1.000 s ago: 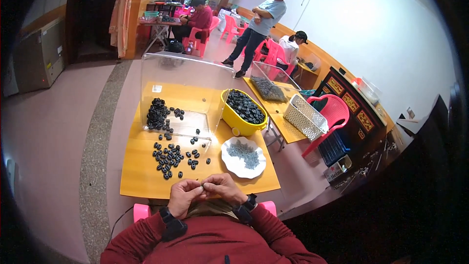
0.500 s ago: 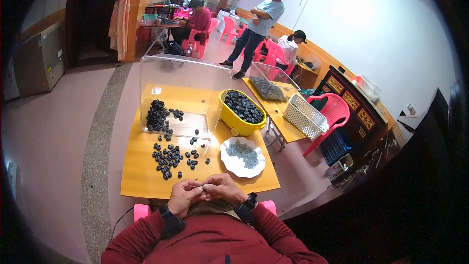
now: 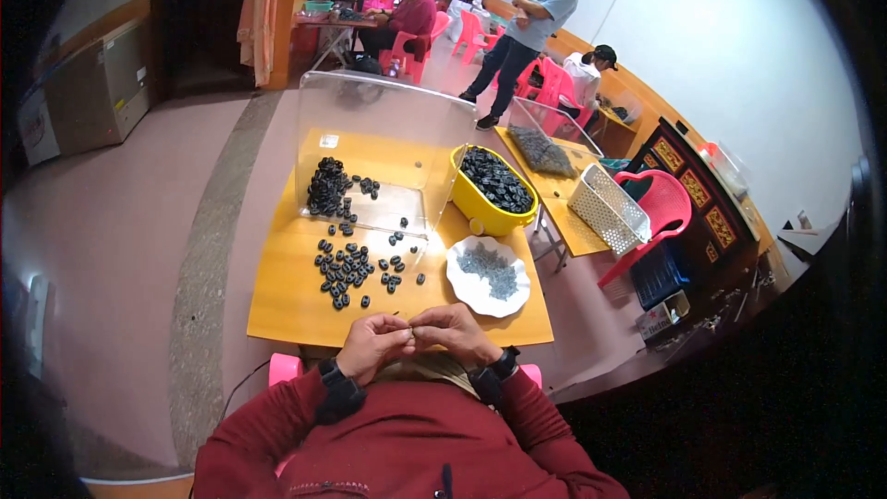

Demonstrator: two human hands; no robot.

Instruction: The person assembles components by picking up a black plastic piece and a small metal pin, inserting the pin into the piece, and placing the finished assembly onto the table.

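My left hand (image 3: 373, 346) and my right hand (image 3: 455, 333) meet at the near edge of the wooden table (image 3: 286, 300), fingertips pinched together. What they hold is tiny and mostly covered by the fingers; a dark sliver sticks up between them. Just beyond the left hand, small black oval parts with holes (image 3: 344, 268) lie loose on the wood. More of them are heaped inside a clear plastic bin (image 3: 388, 111) tipped on its side. Ahead of my right hand, a white scalloped plate (image 3: 462, 294) carries a pile of small translucent grey pieces (image 3: 492, 268).
A yellow tub (image 3: 480, 212) full of black parts stands behind the plate. To the right, a second table holds a white perforated basket (image 3: 605, 212) and a bag of dark parts (image 3: 540, 150). A pink chair (image 3: 667, 199) stands beyond. One person (image 3: 531, 32) stands; others sit farther back.
The whole view has shifted, so the table and objects appear further right and higher. Both hands stay pinched together at the table's near edge.
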